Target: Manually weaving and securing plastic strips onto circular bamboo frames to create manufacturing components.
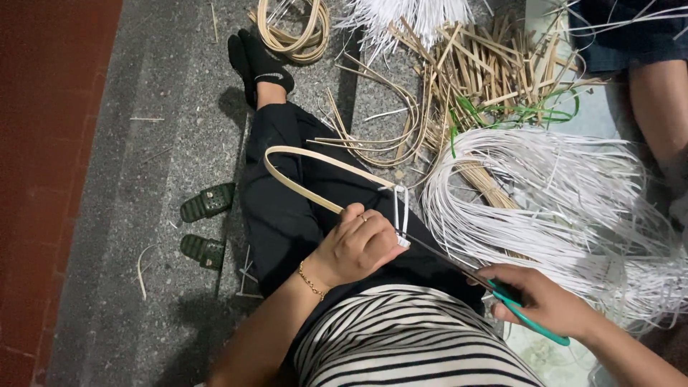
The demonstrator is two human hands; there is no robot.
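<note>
We're looking straight down at our lap. Left hand (pixel 356 247), centre frame, is closed in a pinch on the cane loop (pixel 315 170), gripping where its two ends meet a short white strip (pixel 401 211). The loop is a flat pale band bent in a narrow U; the bend points to centre left and both legs run back right to the fingers, lying over the black trouser leg (pixel 283 208).

Right hand (pixel 541 301), lower right, is wrapped shut around the scissors (pixel 502 290): teal handles stick out lower right, dark blades point up-left with the tip just beside the white strip under the left hand. We can't tell whether the blades touch the strip.

Edges and room:
- Right of the hands: a big bundle of white strips (pixel 566 208), its near edge just beside the right hand. Tight there.
- Top centre to upper right: a pile of cane sticks (pixel 487 68) with some green strips (pixel 530 111), and loose bent canes (pixel 387 136) close to the loop's upper leg.
- Top centre: a cane coil (pixel 294 29) by the black-socked foot (pixel 261 61).
- Upper right corner: another person's leg (pixel 659 107), well apart from our hands.
- Left: grey stone floor (pixel 129 179), two green sandals (pixel 206 226) beside the leg, red paving at the far left edge. Most free space is on this side.
- Bottom: striped shirt (pixel 401 337) right under both forearms.
</note>
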